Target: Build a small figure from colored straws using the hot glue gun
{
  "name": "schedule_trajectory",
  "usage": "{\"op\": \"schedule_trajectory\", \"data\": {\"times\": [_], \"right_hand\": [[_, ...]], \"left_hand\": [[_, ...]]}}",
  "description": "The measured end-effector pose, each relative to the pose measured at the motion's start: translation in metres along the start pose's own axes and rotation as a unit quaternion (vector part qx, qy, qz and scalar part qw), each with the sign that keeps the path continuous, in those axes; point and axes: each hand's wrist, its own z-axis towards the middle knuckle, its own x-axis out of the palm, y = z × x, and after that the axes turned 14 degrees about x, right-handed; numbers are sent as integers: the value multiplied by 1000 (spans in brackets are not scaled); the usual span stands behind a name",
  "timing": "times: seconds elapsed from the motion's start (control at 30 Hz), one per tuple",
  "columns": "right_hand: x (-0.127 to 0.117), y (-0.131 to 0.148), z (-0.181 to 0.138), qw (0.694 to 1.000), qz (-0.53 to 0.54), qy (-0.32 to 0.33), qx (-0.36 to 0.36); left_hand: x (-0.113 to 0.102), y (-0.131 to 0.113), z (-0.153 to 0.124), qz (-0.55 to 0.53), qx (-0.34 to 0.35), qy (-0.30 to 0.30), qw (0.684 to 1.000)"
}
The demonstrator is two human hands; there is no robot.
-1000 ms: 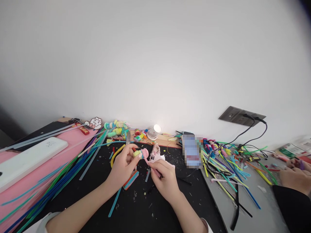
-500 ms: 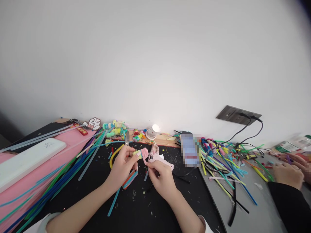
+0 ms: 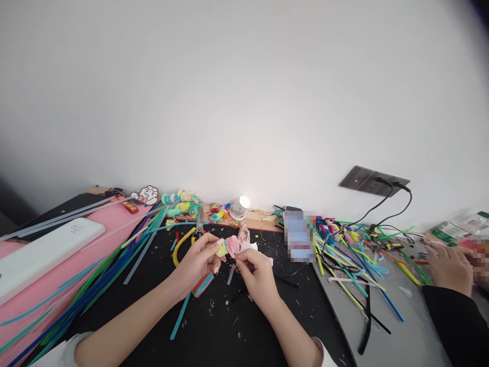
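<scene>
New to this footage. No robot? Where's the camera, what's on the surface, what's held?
No machine here: just a person's two bare hands, filmed by one camera worn on the head, looking forward and down. The left hand grips a coiled fuzzy piece in yellow, blue and pink; the right hand pinches at its pink end. Beneath is a black surface with scraps, and scissors lie beyond the left hand. Further back stands a white cup. Long colored strips lie at left. At far right is another person's hand.
</scene>
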Motion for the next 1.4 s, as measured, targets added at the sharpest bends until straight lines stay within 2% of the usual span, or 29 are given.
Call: {"op": "schedule_trajectory", "data": {"times": [0.17,0.27,0.33,0.47,0.7,0.93,1.13,1.4], "right_hand": [[2,-3,1,993,85,26,74],[4,-3,1,972,176,64,142],[6,-2,1,958,226,62,163],[5,-1,0,949,266,59,157],[2,-1,0,962,230,96,112],[2,-4,0,955,234,133,124],[1,-2,2,944,270,123,144],[0,-2,4,930,306,120,164]], "left_hand": [[-1,1,1,-18,-25,14,999],[-3,3,1,-33,-44,19,998],[-5,5,0,-43,-54,28,997],[-8,8,0,-55,-60,51,995],[-6,6,0,-25,-69,59,996],[-7,6,-1,-8,-78,63,995],[-7,6,-1,19,-73,59,995],[-8,4,0,40,-55,105,992]]}}
